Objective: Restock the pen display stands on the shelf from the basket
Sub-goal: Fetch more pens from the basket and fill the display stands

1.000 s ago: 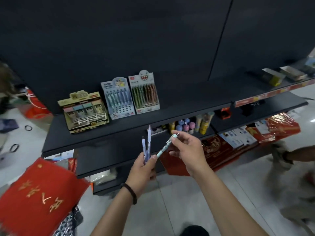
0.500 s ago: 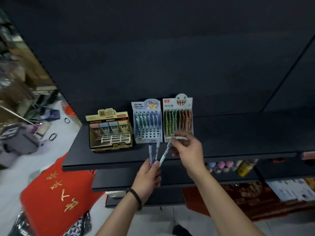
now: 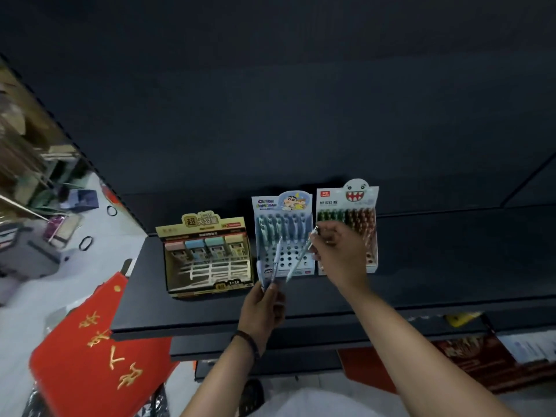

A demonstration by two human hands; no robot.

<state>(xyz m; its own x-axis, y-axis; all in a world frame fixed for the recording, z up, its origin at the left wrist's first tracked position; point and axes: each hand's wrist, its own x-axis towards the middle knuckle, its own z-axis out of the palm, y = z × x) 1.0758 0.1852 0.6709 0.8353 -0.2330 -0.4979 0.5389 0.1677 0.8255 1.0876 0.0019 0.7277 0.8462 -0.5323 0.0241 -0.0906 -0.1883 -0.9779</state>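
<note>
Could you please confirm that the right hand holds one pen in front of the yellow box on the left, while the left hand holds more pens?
Not quite. In the head view, the right hand holds its pen in front of the blue stand in the middle, not the yellow box on the left. The left hand does hold more pens.

The yellow display box [image 3: 207, 260] shows "1=10" and "超大容量"; other print is blurred.
</note>
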